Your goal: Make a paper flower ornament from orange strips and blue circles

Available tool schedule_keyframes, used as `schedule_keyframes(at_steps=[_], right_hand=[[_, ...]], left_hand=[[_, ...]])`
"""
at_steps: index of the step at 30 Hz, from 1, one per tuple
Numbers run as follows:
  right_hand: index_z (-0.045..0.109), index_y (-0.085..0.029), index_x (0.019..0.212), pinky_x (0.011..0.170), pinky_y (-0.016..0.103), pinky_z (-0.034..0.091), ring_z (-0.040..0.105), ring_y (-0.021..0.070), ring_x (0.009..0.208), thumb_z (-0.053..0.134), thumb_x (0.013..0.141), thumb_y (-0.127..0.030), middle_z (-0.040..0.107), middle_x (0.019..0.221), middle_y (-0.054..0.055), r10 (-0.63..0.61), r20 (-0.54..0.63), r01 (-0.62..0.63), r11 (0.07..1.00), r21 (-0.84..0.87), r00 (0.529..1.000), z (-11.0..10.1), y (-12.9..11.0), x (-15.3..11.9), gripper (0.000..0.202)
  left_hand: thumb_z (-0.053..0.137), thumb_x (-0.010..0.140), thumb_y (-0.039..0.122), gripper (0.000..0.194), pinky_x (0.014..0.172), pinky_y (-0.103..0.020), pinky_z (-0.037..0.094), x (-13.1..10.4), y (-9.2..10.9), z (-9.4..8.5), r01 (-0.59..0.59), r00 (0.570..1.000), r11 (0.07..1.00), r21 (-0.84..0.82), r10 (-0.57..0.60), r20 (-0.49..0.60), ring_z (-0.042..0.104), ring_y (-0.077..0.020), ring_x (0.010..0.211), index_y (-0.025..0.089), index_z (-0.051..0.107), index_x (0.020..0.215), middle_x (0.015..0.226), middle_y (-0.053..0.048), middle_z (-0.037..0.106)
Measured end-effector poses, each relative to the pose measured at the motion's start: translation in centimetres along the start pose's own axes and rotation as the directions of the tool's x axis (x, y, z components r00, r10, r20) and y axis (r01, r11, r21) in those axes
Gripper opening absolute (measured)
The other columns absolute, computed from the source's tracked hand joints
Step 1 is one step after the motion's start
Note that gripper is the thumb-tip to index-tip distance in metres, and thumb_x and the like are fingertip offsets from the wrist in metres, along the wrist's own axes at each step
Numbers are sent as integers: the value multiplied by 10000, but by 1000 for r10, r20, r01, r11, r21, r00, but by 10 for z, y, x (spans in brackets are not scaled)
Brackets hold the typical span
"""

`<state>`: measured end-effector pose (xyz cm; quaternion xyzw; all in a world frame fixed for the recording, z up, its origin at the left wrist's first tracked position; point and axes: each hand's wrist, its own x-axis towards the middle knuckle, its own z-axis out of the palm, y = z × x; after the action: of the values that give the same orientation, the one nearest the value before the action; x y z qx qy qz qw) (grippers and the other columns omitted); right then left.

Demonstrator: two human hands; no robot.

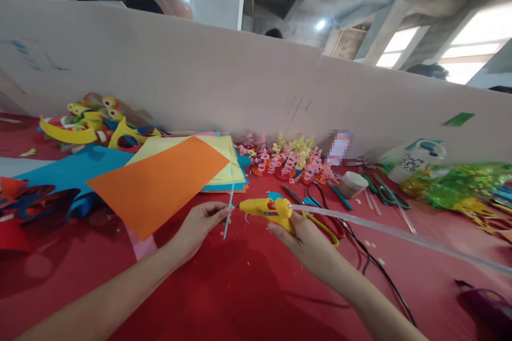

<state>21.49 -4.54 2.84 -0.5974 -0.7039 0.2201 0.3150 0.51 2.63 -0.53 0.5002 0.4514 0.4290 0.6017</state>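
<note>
between the two hands, above a red table (248, 298), a yellow glue gun (260, 206) points its tip at a thin blue strip (229, 214). the left hand (202, 224) is nearly closed, thumb and fingertips pinching the strip near its middle, so both ends stick out free; it seems held roughly upright to offer a spot to the tip. whether tip and strip touch, i cannot tell. the right hand (310, 242) is curled round the gun's handle, which likely keeps the tip level and steady. a long glue stick (360, 218), clear, smooth and round like a rod, runs from the back of the gun out past the right hand; its length probably spares reloading.

beyond the left hand lies a flat orange sheet (160, 186), plain and sharp-cornered, on a pale yellow stack (232, 165) of paper. beyond the right hand stand springy pink curls (288, 164), and just beside that hand rest scissors (328, 233) with looped yellow handles. a thin black cord (390, 282) trails loosely to its right, perhaps giving the gun slack.
</note>
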Motion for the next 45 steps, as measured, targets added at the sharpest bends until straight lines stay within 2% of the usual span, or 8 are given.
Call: schedule_keyframes(at_steps=[4,13,26,34,37,40,42,45], right_hand=[[534,-165,773,507,243,382,499,143,534,455,847,-423,574,635,20,-35,-18,33,996,-89,999,2,-1,1,280],[519,-179,722,467,235,353,482,134,485,455,846,-429,548,578,2,-46,-73,38,994,-103,996,0,1,0,287],[579,-159,883,562,251,401,546,170,609,448,866,-375,589,685,31,-62,39,66,992,-105,997,3,-4,1,253],[572,-158,853,581,264,409,571,192,663,460,854,-378,609,726,55,-40,18,42,992,-122,999,5,-2,0,247],[570,-172,772,544,254,399,552,172,608,475,830,-424,593,666,35,7,9,-6,999,-48,1000,0,0,0,276],[581,-174,750,474,233,377,498,129,500,435,819,-500,559,607,10,123,29,-125,983,137,992,-13,11,1,364],[586,-163,766,449,227,371,476,116,466,400,805,-562,537,581,0,238,30,-237,930,280,971,-28,25,2,442],[582,-145,758,477,230,395,531,134,525,376,795,-600,567,596,22,416,-55,-354,829,433,908,-53,56,0,500]], left_hand=[[749,562,357,241,628,-255,434,-1,0,1,-4,1000,1000,-22,4,3,524,-121,592,148,681,660,624,-7,616],[750,573,353,225,616,-238,425,0,-3,0,12,1000,999,-35,-11,18,516,-110,577,149,677,634,604,2,608],[759,552,348,224,588,-224,418,-1,-2,2,23,999,999,-41,-22,23,507,-105,569,152,694,640,608,-7,616],[765,539,341,219,597,-230,419,-2,0,2,29,1000,998,-51,-28,13,512,-106,573,156,697,635,612,-7,622],[766,536,347,230,590,-227,421,-1,-1,2,47,999,997,-61,-46,16,514,-105,570,152,690,632,599,-4,613],[767,533,347,241,585,-224,428,-1,-1,1,63,998,995,-73,-62,15,517,-105,571,145,682,635,603,-5,607],[767,533,346,250,586,-231,437,-1,0,0,66,998,996,-68,-64,22,527,-113,580,139,682,645,618,-16,614],[768,540,335,241,594,-231,448,0,0,0,57,998,996,-64,-55,32,538,-116,587,137,686,652,628,-21,623]])
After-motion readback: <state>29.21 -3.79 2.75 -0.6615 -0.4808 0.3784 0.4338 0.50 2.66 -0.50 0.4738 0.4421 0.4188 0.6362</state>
